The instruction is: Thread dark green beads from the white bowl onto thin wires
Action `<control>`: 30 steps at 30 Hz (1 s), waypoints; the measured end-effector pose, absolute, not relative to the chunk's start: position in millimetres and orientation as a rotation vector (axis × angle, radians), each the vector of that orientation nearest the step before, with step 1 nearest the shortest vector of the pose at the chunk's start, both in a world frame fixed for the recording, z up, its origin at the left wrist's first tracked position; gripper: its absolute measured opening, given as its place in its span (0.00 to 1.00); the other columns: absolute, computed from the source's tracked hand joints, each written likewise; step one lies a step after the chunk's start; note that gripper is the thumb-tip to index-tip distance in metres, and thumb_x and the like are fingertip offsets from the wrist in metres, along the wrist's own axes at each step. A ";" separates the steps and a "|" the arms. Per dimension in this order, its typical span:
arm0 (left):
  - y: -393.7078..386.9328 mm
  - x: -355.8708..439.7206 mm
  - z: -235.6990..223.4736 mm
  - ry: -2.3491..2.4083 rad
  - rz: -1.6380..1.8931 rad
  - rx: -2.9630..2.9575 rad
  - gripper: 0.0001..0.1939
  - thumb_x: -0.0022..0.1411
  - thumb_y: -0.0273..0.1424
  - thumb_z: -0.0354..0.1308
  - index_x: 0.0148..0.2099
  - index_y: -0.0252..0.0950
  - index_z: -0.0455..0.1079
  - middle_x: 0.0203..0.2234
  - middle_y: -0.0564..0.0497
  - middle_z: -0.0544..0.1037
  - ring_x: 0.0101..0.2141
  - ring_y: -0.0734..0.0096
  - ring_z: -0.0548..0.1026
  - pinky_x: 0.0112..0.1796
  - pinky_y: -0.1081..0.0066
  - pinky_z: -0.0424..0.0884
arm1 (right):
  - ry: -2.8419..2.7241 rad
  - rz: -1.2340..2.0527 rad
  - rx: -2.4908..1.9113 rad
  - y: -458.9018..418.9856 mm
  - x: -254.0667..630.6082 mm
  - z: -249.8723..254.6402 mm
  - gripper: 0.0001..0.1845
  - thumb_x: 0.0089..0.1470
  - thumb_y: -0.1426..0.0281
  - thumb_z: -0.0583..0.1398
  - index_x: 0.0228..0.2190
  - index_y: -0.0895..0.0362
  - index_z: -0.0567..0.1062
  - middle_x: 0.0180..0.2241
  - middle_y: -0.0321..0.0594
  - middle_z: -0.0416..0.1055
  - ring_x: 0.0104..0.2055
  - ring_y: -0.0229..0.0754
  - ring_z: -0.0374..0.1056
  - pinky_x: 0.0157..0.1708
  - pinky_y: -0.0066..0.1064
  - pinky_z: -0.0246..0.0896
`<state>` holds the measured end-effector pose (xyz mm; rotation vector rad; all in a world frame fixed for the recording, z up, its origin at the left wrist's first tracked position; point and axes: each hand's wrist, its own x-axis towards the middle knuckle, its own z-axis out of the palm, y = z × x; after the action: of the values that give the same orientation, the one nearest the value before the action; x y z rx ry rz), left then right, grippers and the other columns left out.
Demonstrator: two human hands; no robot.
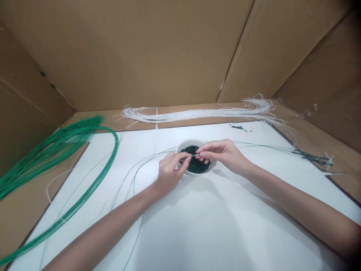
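Observation:
A white bowl (189, 142) filled with small dark green beads (194, 165) stands on the white board. Over its left side, my left hand (170, 169) pinches a thin wire (194, 155) between thumb and forefinger. The tip of that wire points toward my right hand (221, 153), which hovers over the bowl's right side. Thumb and forefinger of this hand are closed on what looks like a small dark bead (197, 154) at the wire's end; fine detail there is blurred. Thin green strands (138, 165) trail leftward from near my left hand.
A bundle of green wires (108, 165) curves along the left side. White strands (197, 113) lie across the back, before a cardboard wall (146, 52). Loose dark beads (237, 127) lie at the back right. Beaded green strands (313, 157) end in a white tie on the right.

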<state>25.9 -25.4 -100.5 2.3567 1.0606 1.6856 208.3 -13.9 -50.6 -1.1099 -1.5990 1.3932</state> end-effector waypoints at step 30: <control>-24.7 26.3 -98.4 1.072 1.672 2.391 0.04 0.53 0.22 0.56 0.32 0.34 0.68 0.21 0.53 0.75 0.21 0.80 0.67 0.24 0.78 0.66 | -2.025 0.669 -1.112 -20.0 205.8 -53.7 0.10 0.50 0.69 0.56 0.30 0.56 0.78 0.31 0.40 0.75 0.30 0.38 0.69 0.29 0.28 0.64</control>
<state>26.3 -24.7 -98.4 2.3913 1.0716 1.6721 205.8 -20.0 -53.7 -1.1118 -2.0249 0.6687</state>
